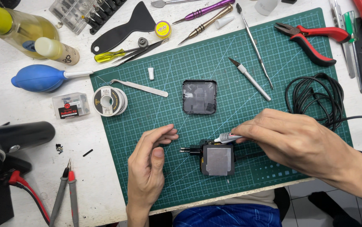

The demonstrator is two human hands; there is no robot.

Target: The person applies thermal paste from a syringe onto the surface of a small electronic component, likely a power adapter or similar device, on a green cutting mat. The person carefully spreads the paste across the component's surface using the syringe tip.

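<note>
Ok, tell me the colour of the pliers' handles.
The pliers have red and black handles, shown in the head view, at the cutting mat's top right.

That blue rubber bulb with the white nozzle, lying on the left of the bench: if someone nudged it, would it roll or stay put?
The blue bulb blower looks rounded and lies on its side, so it would probably rock or roll a little. Its long white nozzle would likely make it swing round rather than travel straight. It seems hollow rubber, so probably light and squashy when gripped.
</note>
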